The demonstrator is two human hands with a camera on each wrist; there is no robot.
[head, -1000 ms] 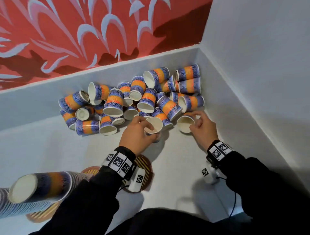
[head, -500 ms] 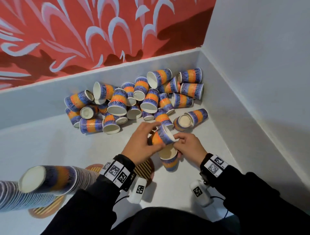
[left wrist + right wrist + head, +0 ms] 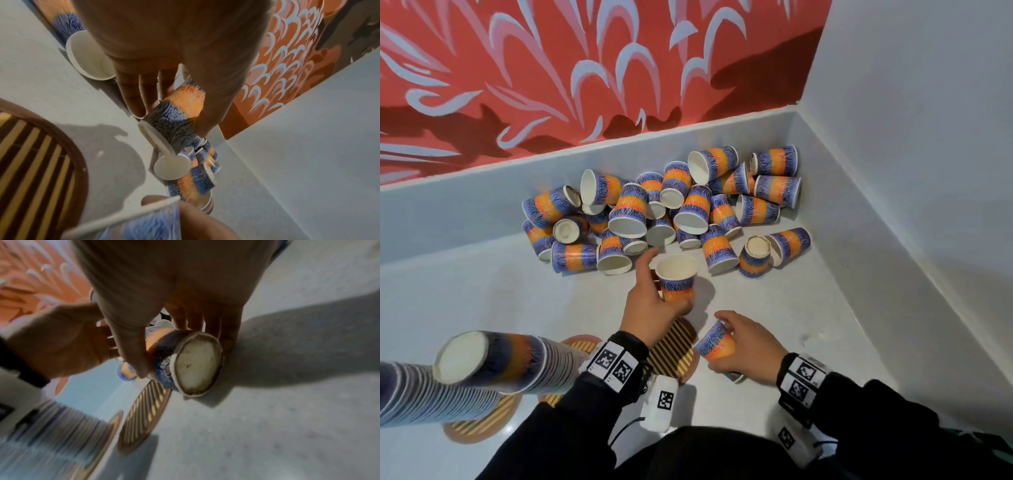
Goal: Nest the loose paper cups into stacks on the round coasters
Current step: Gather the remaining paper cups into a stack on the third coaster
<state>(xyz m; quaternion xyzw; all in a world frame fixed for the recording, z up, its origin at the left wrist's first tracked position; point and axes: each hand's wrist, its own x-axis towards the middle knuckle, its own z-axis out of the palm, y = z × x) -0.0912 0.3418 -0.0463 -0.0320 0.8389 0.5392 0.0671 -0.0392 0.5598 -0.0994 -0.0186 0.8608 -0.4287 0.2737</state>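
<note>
Several loose paper cups [image 3: 664, 212], banded blue and orange, lie heaped in the far corner. My left hand [image 3: 654, 294] grips one cup [image 3: 676, 277] mouth up, just in front of the heap; in the left wrist view the fingers wrap that cup [image 3: 176, 113]. My right hand [image 3: 736, 342] holds a second cup [image 3: 714, 344] tilted on its side, its base [image 3: 197, 363] facing the right wrist camera. This cup hangs at the right edge of a striped round coaster [image 3: 674, 346], which carries no cups. Two tall nested stacks [image 3: 482, 359] stand on coasters at the left.
White walls [image 3: 893, 240] close the surface at the back and right, with a red patterned wall above. A coaster [image 3: 479, 425] under the nearest stack sits at the front left. Bare grey floor [image 3: 791, 308] lies between the heap and my right hand.
The hands were together in front of the heap; now they have parted. The left hand holds its cup mouth up farther forward, and the right hand has drawn a cup back beside the coaster.
</note>
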